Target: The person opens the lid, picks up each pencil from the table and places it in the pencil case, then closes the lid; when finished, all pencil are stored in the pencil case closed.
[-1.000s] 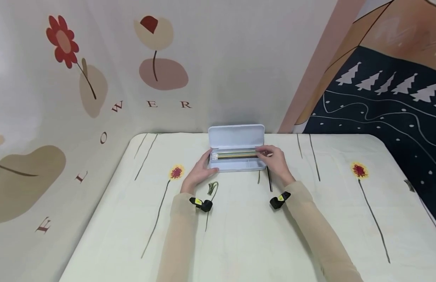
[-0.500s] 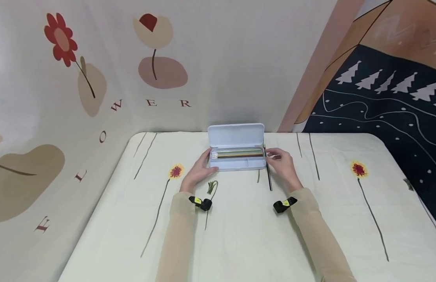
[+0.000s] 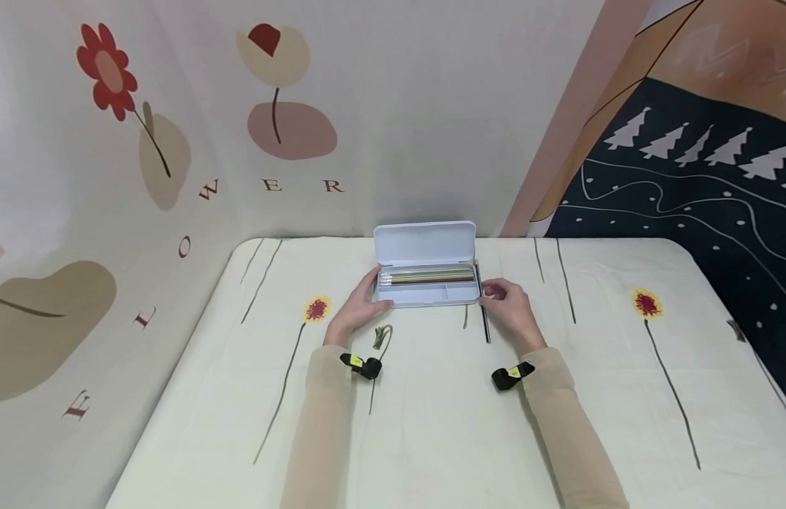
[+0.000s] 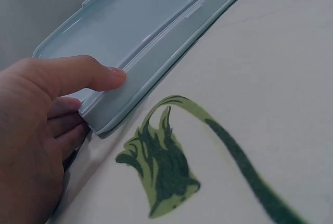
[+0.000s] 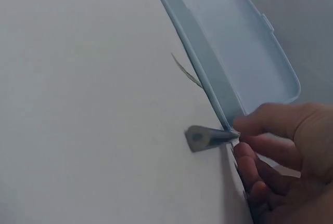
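A light blue pencil case (image 3: 416, 295) stands on the table with its lid (image 3: 425, 242) raised behind it. Several pencils (image 3: 425, 276) lie side by side in its back compartment, pale ends to the left. My left hand (image 3: 357, 308) grips the case's left end, thumb on the front wall in the left wrist view and fingers round the corner. At the right end, my right hand (image 3: 510, 309) pinches a dark pencil (image 3: 485, 326) between thumb and index finger. This pencil lies outside the case, its blunt end (image 5: 198, 137) towards the right wrist camera.
A cream cloth (image 3: 431, 424) printed with flowers and stems covers the table. Close behind the case rises a pale wall hanging (image 3: 425, 141) with flower prints. A dark panel with white trees (image 3: 685, 184) borders the table on the right.
My right hand has left the pencils inside the case and moved right, to the dark pencil beside it, where its fingers have closed. My left hand has kept its place on the case.
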The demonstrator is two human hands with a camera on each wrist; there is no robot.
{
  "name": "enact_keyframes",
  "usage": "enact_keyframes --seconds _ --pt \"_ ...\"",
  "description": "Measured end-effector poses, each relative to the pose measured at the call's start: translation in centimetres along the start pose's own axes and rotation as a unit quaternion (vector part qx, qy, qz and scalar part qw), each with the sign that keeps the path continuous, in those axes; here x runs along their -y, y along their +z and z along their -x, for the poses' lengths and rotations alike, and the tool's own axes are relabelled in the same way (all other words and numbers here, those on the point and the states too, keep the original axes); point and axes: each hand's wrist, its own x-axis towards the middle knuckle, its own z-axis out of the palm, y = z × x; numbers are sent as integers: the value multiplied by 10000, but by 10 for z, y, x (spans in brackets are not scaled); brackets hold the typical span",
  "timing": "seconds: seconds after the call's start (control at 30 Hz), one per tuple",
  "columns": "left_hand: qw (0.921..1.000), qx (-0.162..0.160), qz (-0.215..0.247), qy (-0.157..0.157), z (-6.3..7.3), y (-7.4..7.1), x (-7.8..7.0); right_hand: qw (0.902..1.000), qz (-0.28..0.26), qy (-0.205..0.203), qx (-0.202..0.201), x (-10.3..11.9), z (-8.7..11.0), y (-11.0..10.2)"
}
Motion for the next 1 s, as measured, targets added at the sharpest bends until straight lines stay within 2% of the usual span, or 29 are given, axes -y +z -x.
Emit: enact_keyframes --seconds 0.23,0.6,1.0 --pt "10000 -15 46 -9 1 -2 -1 9995 228 129 -166 3 -4 7" --pt "10000 32 39 -10 1 -2 -2 9972 534 242 -468 7 -5 8" --pt "10000 14 67 -43 1 0 -2 9950 194 465 -867 5 -2 1"
